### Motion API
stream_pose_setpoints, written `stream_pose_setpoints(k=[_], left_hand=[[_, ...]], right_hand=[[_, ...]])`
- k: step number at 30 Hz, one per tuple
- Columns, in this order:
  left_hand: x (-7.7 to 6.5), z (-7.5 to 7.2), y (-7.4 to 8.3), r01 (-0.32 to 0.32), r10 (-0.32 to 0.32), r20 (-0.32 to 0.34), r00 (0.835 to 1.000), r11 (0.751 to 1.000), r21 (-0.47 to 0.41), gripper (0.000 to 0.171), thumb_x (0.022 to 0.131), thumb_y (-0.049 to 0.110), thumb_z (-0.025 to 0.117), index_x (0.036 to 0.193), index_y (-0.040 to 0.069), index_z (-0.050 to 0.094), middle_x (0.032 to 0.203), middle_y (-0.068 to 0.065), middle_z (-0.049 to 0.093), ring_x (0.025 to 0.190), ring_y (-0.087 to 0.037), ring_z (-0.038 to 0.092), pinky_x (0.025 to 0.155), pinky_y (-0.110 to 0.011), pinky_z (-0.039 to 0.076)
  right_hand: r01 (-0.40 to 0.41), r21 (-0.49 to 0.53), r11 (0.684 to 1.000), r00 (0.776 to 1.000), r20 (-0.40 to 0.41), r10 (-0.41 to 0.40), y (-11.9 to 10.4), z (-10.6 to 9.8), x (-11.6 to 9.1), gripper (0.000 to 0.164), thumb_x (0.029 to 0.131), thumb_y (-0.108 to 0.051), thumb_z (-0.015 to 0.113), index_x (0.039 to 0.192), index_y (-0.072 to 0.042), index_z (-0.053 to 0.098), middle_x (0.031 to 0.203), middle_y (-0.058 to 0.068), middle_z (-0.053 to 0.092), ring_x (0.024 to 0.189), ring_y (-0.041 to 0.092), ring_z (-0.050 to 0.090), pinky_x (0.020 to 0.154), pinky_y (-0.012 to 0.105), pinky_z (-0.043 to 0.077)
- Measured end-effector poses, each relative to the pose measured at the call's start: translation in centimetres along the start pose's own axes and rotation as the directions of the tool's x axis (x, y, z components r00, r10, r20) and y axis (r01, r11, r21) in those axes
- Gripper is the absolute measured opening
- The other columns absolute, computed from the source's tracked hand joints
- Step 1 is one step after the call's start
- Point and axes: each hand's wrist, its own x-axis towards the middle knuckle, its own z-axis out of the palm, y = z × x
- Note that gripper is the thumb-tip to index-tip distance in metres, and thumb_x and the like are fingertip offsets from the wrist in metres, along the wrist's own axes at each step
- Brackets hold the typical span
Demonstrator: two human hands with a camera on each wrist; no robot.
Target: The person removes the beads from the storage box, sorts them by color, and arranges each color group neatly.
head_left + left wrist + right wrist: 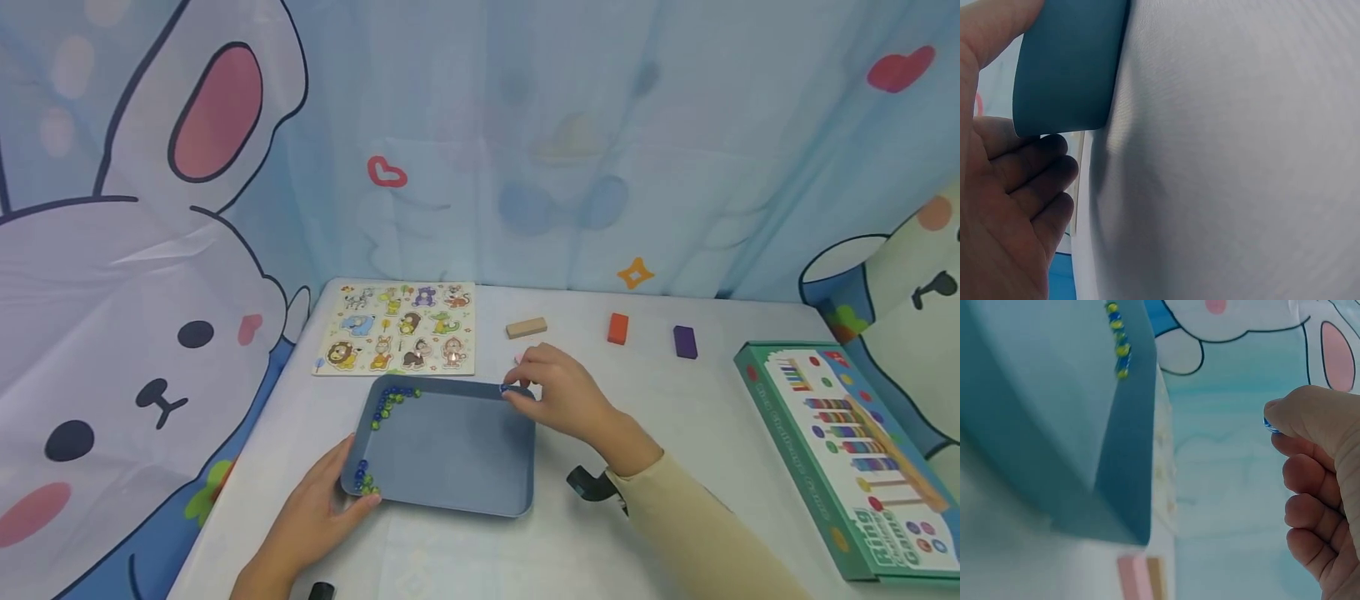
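blue bead [1270, 426], wht-streaked, in rt hand [1322, 478]

Right hand [558, 392]: one pinched blue bead [1270, 426], four blocks [617, 328] beyond, one box [847, 458] rightward. Left hand [315, 504]: one held tray [450, 450], two bead clusters [362, 478] inside, one puzzle board [401, 340] beyond.

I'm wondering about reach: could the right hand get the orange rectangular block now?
Probably: nothing visible bars the right hand from the orange block, though that hand pinches a small blue bead.
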Motion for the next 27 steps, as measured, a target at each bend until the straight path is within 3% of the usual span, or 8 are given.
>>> stream_pose_setpoints(k=[5,15,27], left_hand=[[0.0,0.0,-0.1,0.002,-0.002,0.005,1.0,1.0,0.005,0.104,0.09,0.07,0.069,0.165,0.008,0.031,0.167,-0.016,0.039,0.152,-0.042,0.04,0.121,-0.064,0.038],[0.0,-0.4,0.0,0.0,0.0,0.009,1.0,1.0,0.009,0.104,0.09,0.068,0.069,0.165,0.007,0.031,0.167,-0.018,0.039,0.152,-0.043,0.04,0.12,-0.065,0.038],[0.1,-0.3,0.3,0.028,-0.028,0.028,0.999,1.0,-0.014,0.105,0.09,0.07,0.069,0.165,0.008,0.03,0.168,-0.019,0.037,0.153,-0.044,0.038,0.121,-0.066,0.037]], right_hand=[[-0.075,-0.018,0.997,0.997,0.009,0.076,1.4,-0.2,-2.4,0.016,0.082,-0.023,0.091,0.094,-0.019,0.081,0.086,-0.005,0.067,0.085,0.008,0.055,0.071,0.024,0.056],[-0.136,-0.026,0.99,0.989,0.059,0.137,3.2,0.4,-6.4,0.017,0.08,-0.021,0.092,0.093,-0.018,0.083,0.08,-0.009,0.064,0.079,0.007,0.053,0.066,0.02,0.052],[-0.19,-0.056,0.98,0.973,0.125,0.196,4.9,1.3,-9.2,0.017,0.077,-0.019,0.093,0.089,-0.018,0.082,0.077,-0.013,0.061,0.078,0.004,0.051,0.069,0.02,0.055]])
